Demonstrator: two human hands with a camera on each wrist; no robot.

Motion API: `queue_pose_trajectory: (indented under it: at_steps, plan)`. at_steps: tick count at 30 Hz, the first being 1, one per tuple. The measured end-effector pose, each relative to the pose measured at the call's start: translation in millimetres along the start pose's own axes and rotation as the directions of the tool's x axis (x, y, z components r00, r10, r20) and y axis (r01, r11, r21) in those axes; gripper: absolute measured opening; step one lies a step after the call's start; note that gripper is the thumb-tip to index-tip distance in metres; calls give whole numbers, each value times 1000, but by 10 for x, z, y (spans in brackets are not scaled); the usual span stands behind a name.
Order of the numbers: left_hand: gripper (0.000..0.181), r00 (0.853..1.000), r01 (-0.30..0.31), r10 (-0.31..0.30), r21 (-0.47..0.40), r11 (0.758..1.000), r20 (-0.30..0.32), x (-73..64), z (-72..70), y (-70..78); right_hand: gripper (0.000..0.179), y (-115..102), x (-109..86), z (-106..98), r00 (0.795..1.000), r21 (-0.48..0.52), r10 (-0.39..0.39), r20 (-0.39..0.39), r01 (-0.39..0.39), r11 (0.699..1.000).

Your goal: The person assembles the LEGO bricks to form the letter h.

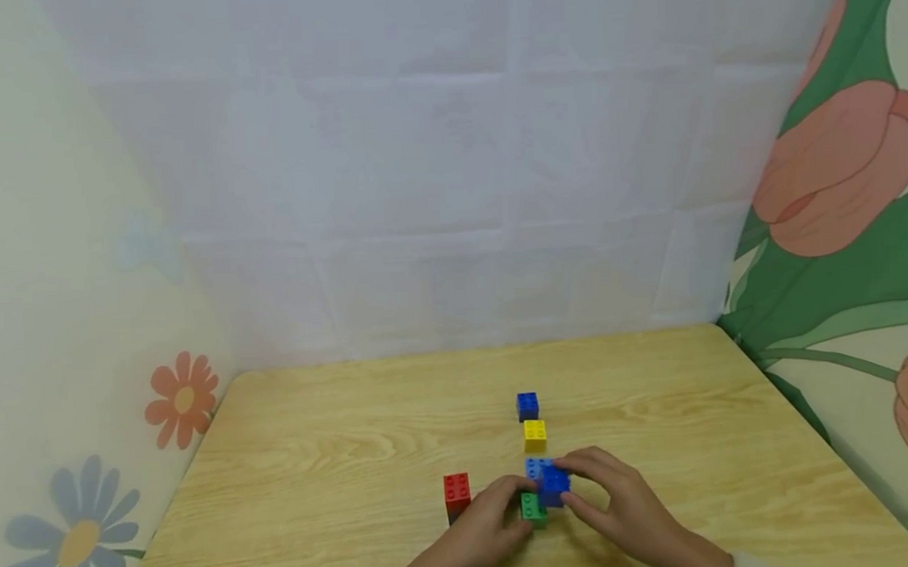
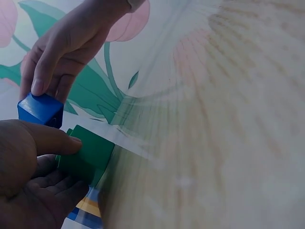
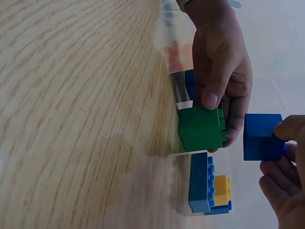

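Note:
A green toy building block [image 1: 533, 508] with studs on top is pinched between the thumb and fingers of my left hand [image 1: 486, 523]. My right hand [image 1: 629, 504] pinches a dark blue block [image 1: 555, 487] from the right. In the right wrist view the blue block [image 3: 261, 137] is held up apart from the green block [image 3: 200, 129], higher than its studded side. The left wrist view has the green block [image 2: 89, 155] close over the table, with the blue block [image 2: 40, 112] beyond my left thumb.
Behind the hands stands a lighter blue block [image 1: 535, 465], partly covered. Farther back are a yellow block [image 1: 534, 436] and another dark blue block [image 1: 527, 406]. Left of my left hand, a red block [image 1: 457, 489] sits above a dark one. A white sheet [image 1: 421, 193] hangs behind the wooden table [image 1: 318, 472].

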State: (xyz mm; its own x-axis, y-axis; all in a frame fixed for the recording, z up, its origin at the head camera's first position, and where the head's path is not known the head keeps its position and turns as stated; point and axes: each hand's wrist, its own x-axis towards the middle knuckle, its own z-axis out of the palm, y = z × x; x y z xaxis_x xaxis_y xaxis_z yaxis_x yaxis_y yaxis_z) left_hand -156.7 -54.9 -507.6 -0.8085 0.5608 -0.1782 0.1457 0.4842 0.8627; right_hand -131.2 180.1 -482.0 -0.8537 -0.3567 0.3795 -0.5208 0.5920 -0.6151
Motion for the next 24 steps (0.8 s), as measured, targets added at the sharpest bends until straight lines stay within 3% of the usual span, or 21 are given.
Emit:
queue_pose_trajectory:
  at_steps: [7, 15, 24]
  plan:
    - [40, 1000, 17, -17, -9, 1000, 4, 14, -5, -27, 37, -1, 26, 24, 1000, 11, -16, -2, 16, 1000]
    - [43, 1000, 16, -16, -3, 1000, 5, 28, -22, -36, 40, -8, 83, 48, 990, 20, -126, -64, 128, 992]
    - [43, 1000, 1, -1, 0, 1000, -9, 5, 6, -52, 39, -40, 80, 85, 993, 61, -112, -39, 115, 992]
